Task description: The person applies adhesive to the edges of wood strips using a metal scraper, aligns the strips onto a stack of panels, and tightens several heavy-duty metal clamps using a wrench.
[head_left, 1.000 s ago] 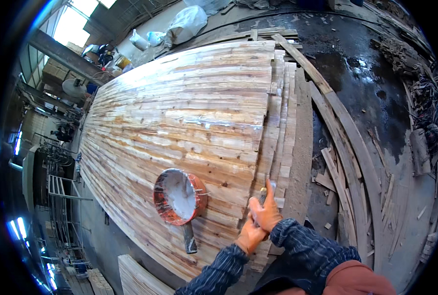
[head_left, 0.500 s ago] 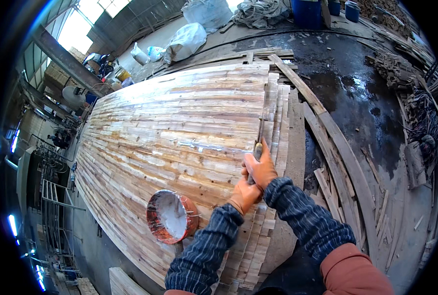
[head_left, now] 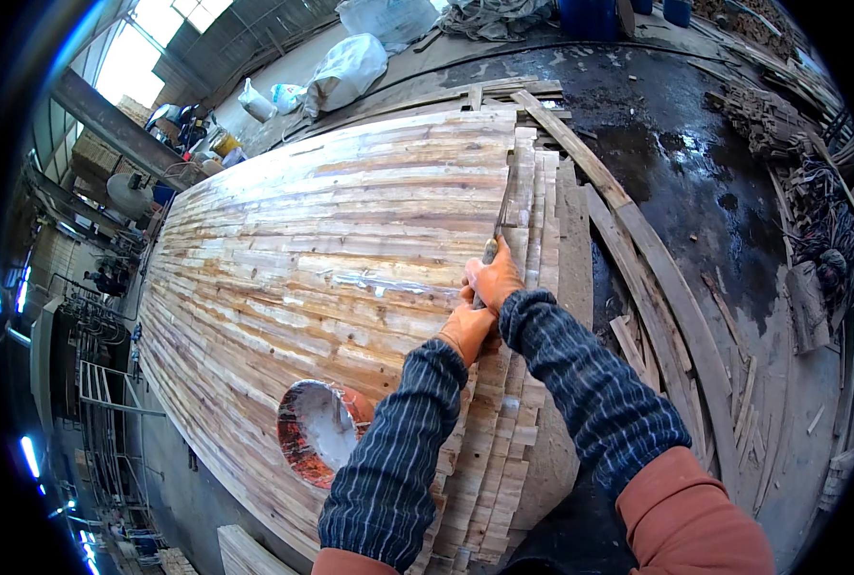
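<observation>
Orange gloves cover both of my hands. My right hand [head_left: 497,277] wraps round the handle of a thin-bladed hand tool [head_left: 504,213]. Just behind it, my left hand [head_left: 465,332] closes round the rear of the same handle. The narrow dark blade points away from me, along the ragged right end of a big stack of wooden panels [head_left: 350,230]; its exact kind is hard to make out. Left of my left forearm, an orange-red bucket [head_left: 358,406] coated inside with white paste rests on the top panel, partly behind my sleeve.
Long loose planks [head_left: 652,249] lie on the floor right of the stack, beside a wet dark patch [head_left: 681,153]. White sacks [head_left: 347,72] and a blue barrel [head_left: 588,17] stand beyond the far side. Metal racking [head_left: 111,388] is at the left.
Both hands and the tool have moved away from me along the panel's end. My left forearm now covers part of the bucket. The whole view has shifted slightly.
</observation>
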Demonstrator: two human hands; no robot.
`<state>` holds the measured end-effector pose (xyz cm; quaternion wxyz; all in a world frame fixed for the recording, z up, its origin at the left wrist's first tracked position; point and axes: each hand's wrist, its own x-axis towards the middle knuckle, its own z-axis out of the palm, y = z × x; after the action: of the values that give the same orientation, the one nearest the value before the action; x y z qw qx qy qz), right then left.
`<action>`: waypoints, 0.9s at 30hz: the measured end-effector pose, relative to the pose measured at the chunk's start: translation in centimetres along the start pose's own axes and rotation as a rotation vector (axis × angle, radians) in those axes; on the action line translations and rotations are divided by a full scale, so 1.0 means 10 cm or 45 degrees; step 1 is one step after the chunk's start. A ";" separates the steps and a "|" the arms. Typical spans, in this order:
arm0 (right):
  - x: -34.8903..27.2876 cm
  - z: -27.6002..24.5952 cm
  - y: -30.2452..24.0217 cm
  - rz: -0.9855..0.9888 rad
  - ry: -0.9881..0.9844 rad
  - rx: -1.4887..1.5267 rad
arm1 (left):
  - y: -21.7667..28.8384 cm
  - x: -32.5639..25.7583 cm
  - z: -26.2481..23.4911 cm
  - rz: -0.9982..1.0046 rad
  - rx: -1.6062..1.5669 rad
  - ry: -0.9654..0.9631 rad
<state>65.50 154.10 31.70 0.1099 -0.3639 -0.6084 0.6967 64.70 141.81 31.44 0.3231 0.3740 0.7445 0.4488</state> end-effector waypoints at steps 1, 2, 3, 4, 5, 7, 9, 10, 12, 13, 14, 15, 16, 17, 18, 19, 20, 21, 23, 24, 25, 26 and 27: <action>0.11 -0.04 0.03 -0.022 0.066 -0.056 | 0.01 0.09 0.02 0.072 0.055 -0.046; -0.05 0.07 -0.08 0.089 0.012 -0.251 | -0.22 0.00 -0.04 0.302 0.112 0.051; -0.07 0.06 -0.04 0.055 -0.014 -0.194 | -0.30 -0.02 0.05 0.202 0.043 0.101; -0.10 0.02 0.01 0.020 -0.042 -0.137 | -0.37 -0.05 0.13 0.104 -0.031 0.158; -0.15 -0.01 0.09 -0.014 -0.071 -0.082 | -0.46 -0.09 0.21 0.010 -0.112 0.223; -0.61 -0.03 0.33 0.062 -0.114 -0.013 | -0.58 -0.39 0.55 -0.707 -0.357 0.347; -0.90 -0.04 0.76 -0.194 0.039 -0.452 | -0.61 -0.85 0.87 -0.269 -0.510 0.480; -1.00 0.00 0.70 -0.031 -0.070 -0.274 | -0.52 -0.94 0.80 -0.431 -0.620 0.423; -1.05 -0.03 0.58 0.121 -0.117 -0.193 | -0.11 -0.98 0.64 -0.714 -0.842 0.239; -1.02 0.03 0.54 0.112 -0.109 -0.284 | -0.11 -0.98 0.57 -0.656 -0.827 0.269; -1.01 0.18 0.51 0.102 -0.130 -0.371 | -0.16 -1.04 0.47 -0.608 -0.804 0.327; -0.96 0.30 0.52 0.058 -0.085 -0.354 | -0.22 -1.04 0.38 -0.553 -0.784 0.366; -0.88 0.41 0.51 0.014 -0.038 -0.336 | -0.29 -0.96 0.23 -0.612 -0.842 0.315; -0.78 0.39 0.57 -0.014 0.032 -0.342 | -0.16 -0.89 0.14 -0.726 -0.954 0.196; -0.85 0.46 0.44 0.022 -0.019 -0.202 | -0.27 -0.87 0.04 -0.700 -0.842 0.194; -0.97 0.48 0.29 0.063 -0.054 -0.064 | -0.39 -0.89 -0.02 -0.672 -0.732 0.177; -1.01 0.39 0.29 0.033 -0.083 0.183 | -0.35 -0.89 0.09 -0.596 -0.822 0.199; -1.01 0.24 0.36 0.023 -0.032 0.162 | -0.22 -0.84 0.28 -0.513 -0.912 0.208; -0.96 0.00 0.47 -0.008 0.085 0.168 | -0.03 -0.80 0.45 -0.540 -0.938 0.063; -0.98 0.01 0.53 0.022 0.116 0.153 | -0.10 -0.85 0.50 -0.493 -0.882 0.087; -1.04 0.05 0.63 0.030 0.085 0.128 | -0.25 -0.91 0.60 -0.446 -0.825 0.108; -1.08 0.09 0.75 0.028 0.037 0.089 | -0.54 -1.00 0.75 -0.265 -0.651 0.235; -1.05 0.05 0.84 0.030 0.032 0.062 | -0.50 -1.01 0.79 -0.212 -0.616 0.242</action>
<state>75.08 145.43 27.79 0.1183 -0.3770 -0.5854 0.7080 74.96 135.07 25.32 0.3675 0.1798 0.6708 0.6186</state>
